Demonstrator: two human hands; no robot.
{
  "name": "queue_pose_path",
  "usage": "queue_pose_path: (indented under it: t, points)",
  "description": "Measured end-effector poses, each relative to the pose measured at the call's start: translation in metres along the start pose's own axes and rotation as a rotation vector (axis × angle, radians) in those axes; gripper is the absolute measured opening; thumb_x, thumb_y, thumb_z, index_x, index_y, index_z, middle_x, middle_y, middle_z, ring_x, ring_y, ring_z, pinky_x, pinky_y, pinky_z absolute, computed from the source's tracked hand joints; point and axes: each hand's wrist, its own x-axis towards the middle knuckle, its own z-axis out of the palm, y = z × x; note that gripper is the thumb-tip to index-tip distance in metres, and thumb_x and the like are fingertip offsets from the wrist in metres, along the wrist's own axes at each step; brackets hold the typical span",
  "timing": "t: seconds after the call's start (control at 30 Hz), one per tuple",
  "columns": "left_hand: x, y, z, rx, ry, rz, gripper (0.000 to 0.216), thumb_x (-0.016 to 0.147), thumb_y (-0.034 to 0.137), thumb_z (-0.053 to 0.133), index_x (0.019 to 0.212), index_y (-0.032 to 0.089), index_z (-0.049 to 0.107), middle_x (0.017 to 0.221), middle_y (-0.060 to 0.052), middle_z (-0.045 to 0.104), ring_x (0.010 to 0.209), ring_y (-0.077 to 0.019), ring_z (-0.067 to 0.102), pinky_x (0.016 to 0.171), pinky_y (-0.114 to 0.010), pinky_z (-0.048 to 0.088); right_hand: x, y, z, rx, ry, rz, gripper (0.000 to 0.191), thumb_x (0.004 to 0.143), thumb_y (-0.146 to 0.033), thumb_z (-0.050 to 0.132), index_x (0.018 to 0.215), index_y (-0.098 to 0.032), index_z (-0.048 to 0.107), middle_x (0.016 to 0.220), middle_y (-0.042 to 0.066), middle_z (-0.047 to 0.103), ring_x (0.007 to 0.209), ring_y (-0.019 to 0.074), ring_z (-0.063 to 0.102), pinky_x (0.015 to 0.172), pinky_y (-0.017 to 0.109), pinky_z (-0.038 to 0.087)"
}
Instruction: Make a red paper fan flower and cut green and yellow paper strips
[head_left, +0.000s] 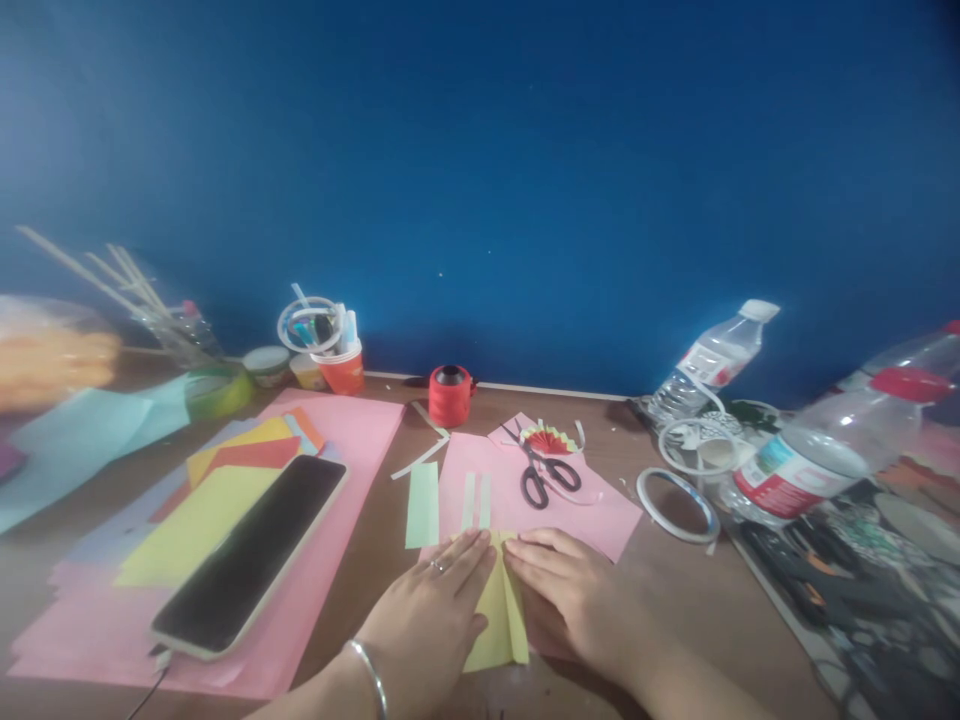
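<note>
A folded sheet of yellow paper (493, 640) lies on the table between my hands, with a crease running lengthwise. My left hand (442, 600) lies flat over its left part, fingers stretched out and pointing away from me. On the other side, my right hand (559, 580) rests with straight fingers on the paper's right edge. Just beyond the fingertips are pale green strips (469, 498) and a wider green strip (423, 505). Scissors (544, 472) with black handles sit on pink paper (581, 515), beside a red and yellow pleated paper fan (551, 440).
A phone (255, 555) lies on stacked coloured paper (337, 440) at the left. At the back stand a red round object (450, 396) and an orange cup of pens (343, 370). Tape rolls (679, 532) and plastic bottles (806, 465) are at the right. A blue wall rises behind.
</note>
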Motion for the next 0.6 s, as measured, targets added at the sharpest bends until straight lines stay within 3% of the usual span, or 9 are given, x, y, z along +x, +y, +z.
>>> queue_pose_path:
  t: [0.43, 0.6]
  points:
    - [0.0004, -0.0014, -0.0014, 0.0, -0.004, -0.005, 0.057, 0.077, 0.015, 0.041, 0.132, 0.02, 0.03, 0.14, -0.003, 0.03, 0.127, -0.0189, 0.028, 0.103, -0.038, 0.029, -0.0002, 0.0004, 0.0028, -0.013, 0.024, 0.022, 0.029, 0.085, -0.016, 0.044, 0.11, -0.018, 0.059, 0.108, 0.004, 0.064, 0.099, 0.0192, 0.052, 0.086, 0.032, 0.046]
    - [-0.0011, -0.002, -0.0007, 0.003, 0.002, 0.003, 0.056, 0.078, 0.016, 0.041, 0.133, 0.02, 0.029, 0.14, -0.004, 0.029, 0.127, -0.0194, 0.028, 0.102, -0.038, 0.029, -0.0002, -0.0003, -0.0011, -0.051, 0.022, -0.036, 0.032, 0.083, -0.014, 0.044, 0.112, -0.017, 0.057, 0.108, 0.005, 0.064, 0.1, 0.0189, 0.052, 0.087, 0.033, 0.046]
